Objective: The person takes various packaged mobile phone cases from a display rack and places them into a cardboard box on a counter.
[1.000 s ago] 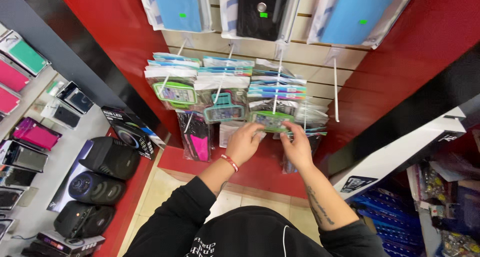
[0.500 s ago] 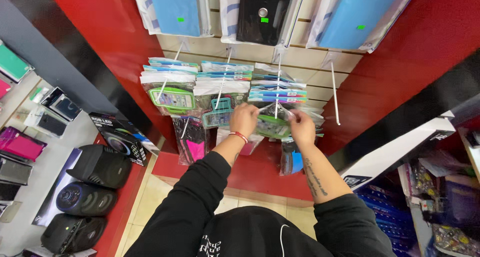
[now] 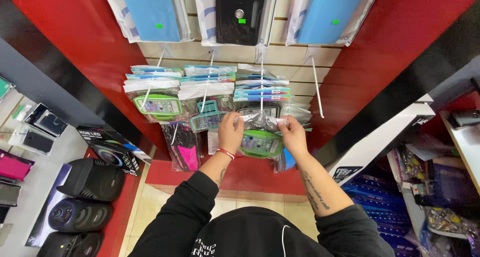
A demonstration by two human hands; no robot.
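Observation:
My left hand (image 3: 231, 131) and my right hand (image 3: 292, 133) both pinch the top edge of a clear plastic packet holding a green phone armband (image 3: 260, 143). The packet hangs just under the tip of a white wall hook (image 3: 261, 82) that carries several similar packets. A red band circles my left wrist. More bagged armbands hang to the left: a green one (image 3: 159, 106) and a teal one (image 3: 209, 118).
An empty white hook (image 3: 316, 87) juts from the slat wall on the right. Large blue and black cases (image 3: 240, 9) hang above. Black speakers (image 3: 92, 179) and a boxed speaker (image 3: 112, 149) sit low on the left, phone cases beyond them. A white box (image 3: 380, 142) leans at right.
Both hands have stayed on the green armband packet, shifting slightly under the middle hook. The view has tilted a little, and the shelf at the left slid outward.

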